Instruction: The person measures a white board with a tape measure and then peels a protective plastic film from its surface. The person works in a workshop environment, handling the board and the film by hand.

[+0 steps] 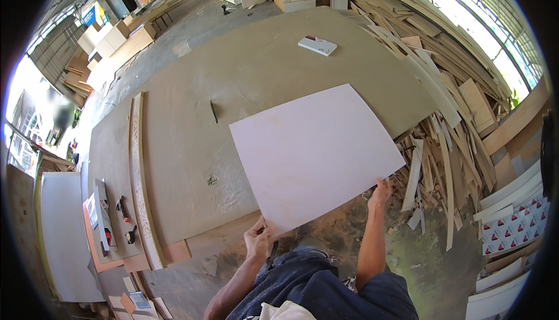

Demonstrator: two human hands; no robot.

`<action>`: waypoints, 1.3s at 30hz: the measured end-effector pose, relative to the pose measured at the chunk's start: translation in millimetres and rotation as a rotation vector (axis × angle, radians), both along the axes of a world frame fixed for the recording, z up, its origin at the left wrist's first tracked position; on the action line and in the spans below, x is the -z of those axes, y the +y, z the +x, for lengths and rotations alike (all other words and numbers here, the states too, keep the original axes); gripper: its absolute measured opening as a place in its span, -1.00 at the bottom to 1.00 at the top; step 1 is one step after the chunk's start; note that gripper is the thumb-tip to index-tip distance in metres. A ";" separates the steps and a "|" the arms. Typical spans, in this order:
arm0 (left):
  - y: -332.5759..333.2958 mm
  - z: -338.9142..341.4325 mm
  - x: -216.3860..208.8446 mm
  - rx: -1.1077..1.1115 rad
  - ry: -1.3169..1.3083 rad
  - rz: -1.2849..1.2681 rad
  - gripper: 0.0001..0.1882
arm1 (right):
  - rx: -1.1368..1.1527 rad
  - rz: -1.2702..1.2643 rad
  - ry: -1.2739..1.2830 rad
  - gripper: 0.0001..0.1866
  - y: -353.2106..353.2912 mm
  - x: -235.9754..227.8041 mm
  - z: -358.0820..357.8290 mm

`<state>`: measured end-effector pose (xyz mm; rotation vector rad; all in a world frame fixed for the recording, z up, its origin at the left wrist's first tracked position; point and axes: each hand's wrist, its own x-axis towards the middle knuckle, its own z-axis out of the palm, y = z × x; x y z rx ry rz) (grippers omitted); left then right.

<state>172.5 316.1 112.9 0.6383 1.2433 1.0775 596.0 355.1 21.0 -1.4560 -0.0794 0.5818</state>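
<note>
A large white rectangular sheet [317, 154] reaches from near my body out over the brown work table [180, 163]. My left hand [258, 240] grips its near left corner, fingers closed round the edge. At the near right corner, my right hand [380, 192] pinches the edge in the same way. Whether the sheet's far part rests on the table or hangs above it, I cannot tell. Beyond the sheet, a small white box [317, 45] lies on the table. A thin dark pen-like stick [213, 112] lies left of the sheet.
A long wooden strip [138, 174] crosses the table's left part. Left of it lie a long narrow box [105, 215], a dark and red hand tool [122, 209] and a tape measure [131, 235]. Wood offcuts [434, 169] pile up along the right side. White cabinets [110, 43] stand far left.
</note>
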 end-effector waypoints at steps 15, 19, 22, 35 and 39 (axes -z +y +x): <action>-91.9 -269.3 12.1 -0.609 0.135 0.087 -0.66 | -0.579 0.017 -0.006 -0.42 -108.0 -26.9 -88.6; -122.5 -319.0 30.1 -0.680 0.155 0.030 -0.65 | -0.759 -0.001 -0.026 -0.51 -124.3 -36.5 -143.9; -142.5 -352.5 55.8 -0.747 0.152 -0.035 -0.66 | -0.558 0.115 0.088 -0.54 -133.6 -32.2 -183.2; -143.7 -412.9 58.1 -0.886 0.104 -0.037 -0.70 | -0.616 0.419 0.361 -0.36 -190.3 -123.3 -242.5; -145.8 -411.4 71.2 -0.911 -0.169 -0.109 -0.77 | -0.795 0.519 0.328 -0.27 -193.9 -147.9 -244.8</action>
